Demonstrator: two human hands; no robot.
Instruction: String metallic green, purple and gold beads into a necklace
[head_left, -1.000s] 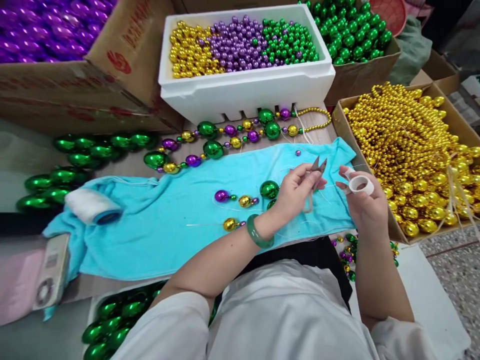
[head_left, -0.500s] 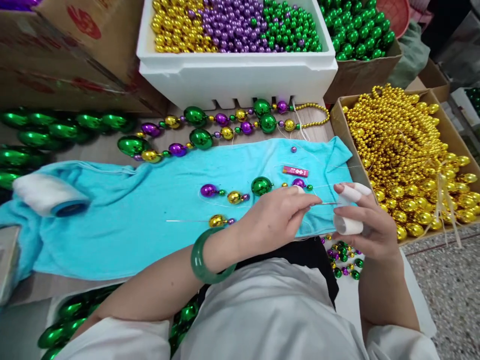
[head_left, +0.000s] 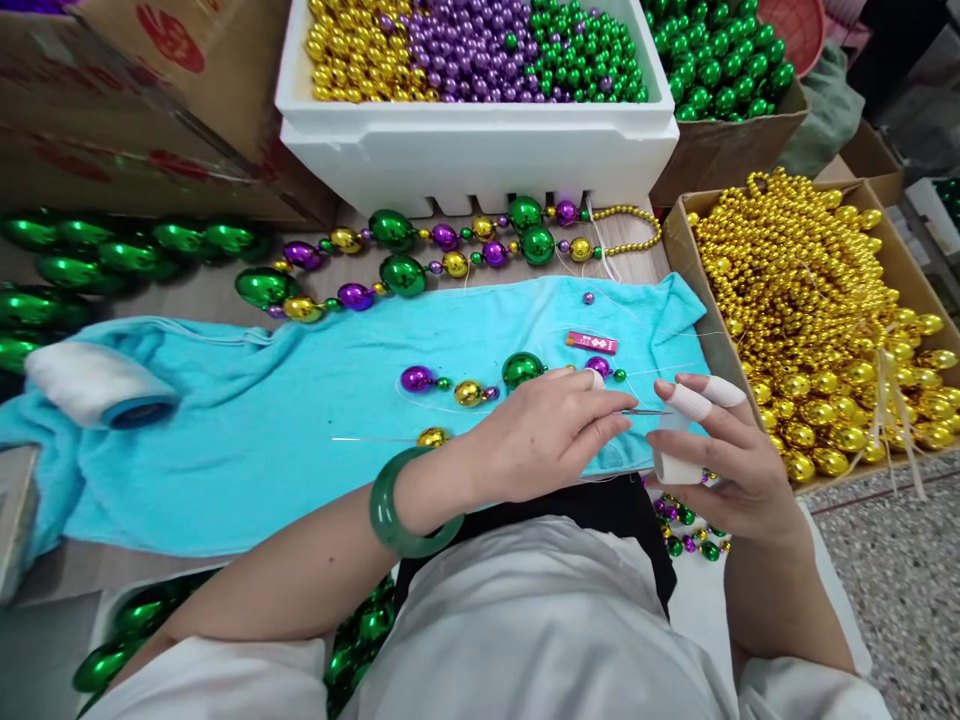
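Note:
My left hand (head_left: 547, 430) is closed in a pinch on a thin metal needle (head_left: 646, 411) whose tip reaches my right hand (head_left: 724, 455). The right hand's fingers curl round a white tape roll (head_left: 675, 462), and two fingertips are wrapped in white tape. Both hands hover over the near right edge of a turquoise towel (head_left: 285, 420). A short strand of green, gold and purple beads (head_left: 469, 385) lies on the towel just left of my left hand. A small red packet (head_left: 591, 343) lies behind the hands.
A white foam box (head_left: 480, 150) of gold, purple and green beads stands at the back. A cardboard box of gold bead strings (head_left: 817, 300) is at right. Finished bead strands (head_left: 420, 260) lie behind the towel, a white thread spool (head_left: 97, 385) at left, green baubles (head_left: 112, 255) far left.
A second ago my left hand held small scissors; now it pinches a needle. The hands have dropped nearer the towel's front edge and the view has shifted left.

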